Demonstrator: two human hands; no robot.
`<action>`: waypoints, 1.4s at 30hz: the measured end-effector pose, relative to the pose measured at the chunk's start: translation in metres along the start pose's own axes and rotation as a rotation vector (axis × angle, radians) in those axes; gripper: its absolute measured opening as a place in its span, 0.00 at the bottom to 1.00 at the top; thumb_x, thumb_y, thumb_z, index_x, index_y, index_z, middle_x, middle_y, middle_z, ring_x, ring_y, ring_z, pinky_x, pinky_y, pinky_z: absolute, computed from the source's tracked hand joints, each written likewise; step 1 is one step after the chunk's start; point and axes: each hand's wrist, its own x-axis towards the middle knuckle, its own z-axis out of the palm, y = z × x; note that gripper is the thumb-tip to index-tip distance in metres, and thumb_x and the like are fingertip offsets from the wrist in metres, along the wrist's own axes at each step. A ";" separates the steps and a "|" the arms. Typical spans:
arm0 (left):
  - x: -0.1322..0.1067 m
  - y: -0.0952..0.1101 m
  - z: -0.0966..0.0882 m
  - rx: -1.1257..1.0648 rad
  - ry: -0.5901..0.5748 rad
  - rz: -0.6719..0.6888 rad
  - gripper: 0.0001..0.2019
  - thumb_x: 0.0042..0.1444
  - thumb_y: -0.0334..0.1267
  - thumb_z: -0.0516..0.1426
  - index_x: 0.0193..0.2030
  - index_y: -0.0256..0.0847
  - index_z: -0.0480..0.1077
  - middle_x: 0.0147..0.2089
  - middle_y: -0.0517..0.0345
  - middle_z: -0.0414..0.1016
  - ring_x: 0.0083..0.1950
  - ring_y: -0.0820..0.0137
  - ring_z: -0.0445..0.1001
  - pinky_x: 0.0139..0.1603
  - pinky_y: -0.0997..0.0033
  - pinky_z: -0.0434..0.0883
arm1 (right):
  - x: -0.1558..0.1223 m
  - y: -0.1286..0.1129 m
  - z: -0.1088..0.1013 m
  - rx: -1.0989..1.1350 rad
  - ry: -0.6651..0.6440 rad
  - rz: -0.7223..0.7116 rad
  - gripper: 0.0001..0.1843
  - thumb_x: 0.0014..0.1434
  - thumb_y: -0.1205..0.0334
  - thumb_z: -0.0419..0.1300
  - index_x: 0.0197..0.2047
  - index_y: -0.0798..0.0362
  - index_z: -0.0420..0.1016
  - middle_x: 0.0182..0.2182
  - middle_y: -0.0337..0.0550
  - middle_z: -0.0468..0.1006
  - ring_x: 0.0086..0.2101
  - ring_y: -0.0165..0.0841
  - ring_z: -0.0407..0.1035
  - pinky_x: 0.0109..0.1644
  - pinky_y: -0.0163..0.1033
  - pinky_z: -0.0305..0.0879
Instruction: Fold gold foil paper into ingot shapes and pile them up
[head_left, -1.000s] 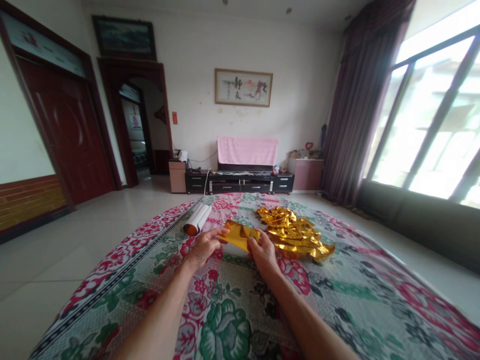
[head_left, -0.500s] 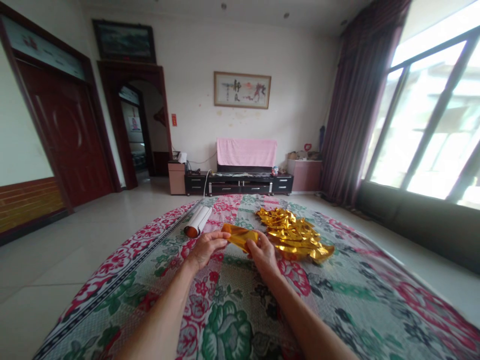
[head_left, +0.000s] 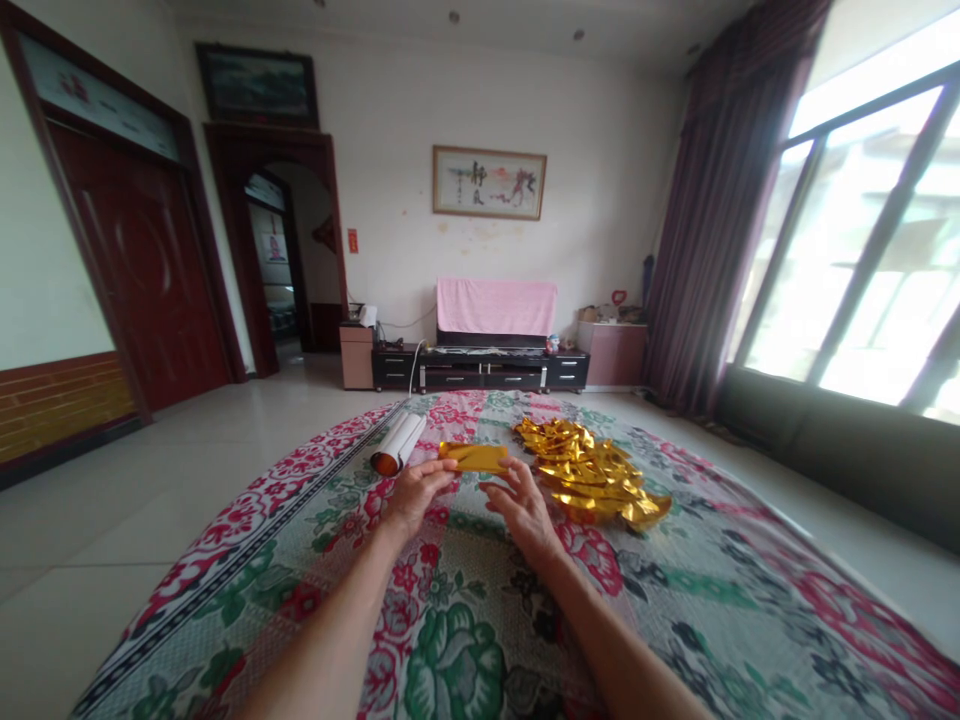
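A shiny strip of gold foil paper [head_left: 474, 458] is held up over the tablecloth, lying nearly level and flat. My left hand [head_left: 417, 492] pinches its left end between thumb and fingers. At the right end, my right hand [head_left: 525, 505] has its fingers spread, with the thumb apart from the foil and a fingertip at or just touching the edge. Right of that hand lies a pile of folded gold foil pieces [head_left: 592, 475], pointed at their ends. A white roll [head_left: 401, 440] with a copper-coloured inside rests beyond my left hand.
The round table is covered by a floral tablecloth [head_left: 454, 665] in green, pink and grey. Past it, a low black cabinet [head_left: 480, 375] stands by the wall, with a pink cloth [head_left: 495, 305] draped above it. A purple curtain [head_left: 694, 230] hangs beside the window at right.
The gold foil strip has turned from slanted to nearly level. My right thumb and fingers have come off its face and spread apart. The left hand keeps its pinch.
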 end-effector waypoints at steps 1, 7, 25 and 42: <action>-0.001 0.001 0.001 0.025 -0.009 0.003 0.13 0.37 0.35 0.63 0.34 0.35 0.76 0.29 0.57 0.76 0.28 0.78 0.69 0.32 0.78 0.64 | 0.001 0.002 -0.001 -0.011 0.004 -0.001 0.24 0.43 0.53 0.65 0.41 0.50 0.62 0.38 0.42 0.73 0.36 0.35 0.70 0.34 0.35 0.65; -0.008 0.009 0.007 0.124 -0.097 -0.001 0.15 0.37 0.35 0.62 0.35 0.35 0.76 0.28 0.58 0.75 0.28 0.77 0.68 0.31 0.78 0.64 | 0.006 0.007 -0.008 -0.120 0.087 -0.021 0.21 0.38 0.51 0.66 0.33 0.56 0.71 0.26 0.41 0.73 0.28 0.32 0.68 0.32 0.36 0.64; -0.004 0.007 -0.002 0.214 -0.106 0.043 0.09 0.39 0.39 0.62 0.27 0.35 0.74 0.25 0.59 0.72 0.26 0.77 0.65 0.31 0.76 0.61 | 0.005 0.004 -0.010 -0.233 0.050 -0.053 0.15 0.41 0.51 0.63 0.26 0.56 0.73 0.20 0.38 0.71 0.23 0.28 0.63 0.29 0.33 0.60; -0.004 0.004 0.014 0.312 0.016 0.201 0.10 0.39 0.37 0.60 0.30 0.36 0.70 0.22 0.63 0.69 0.23 0.76 0.66 0.25 0.78 0.61 | 0.011 0.017 -0.010 -0.200 0.147 -0.091 0.14 0.43 0.54 0.63 0.30 0.56 0.72 0.21 0.37 0.71 0.21 0.26 0.61 0.26 0.32 0.58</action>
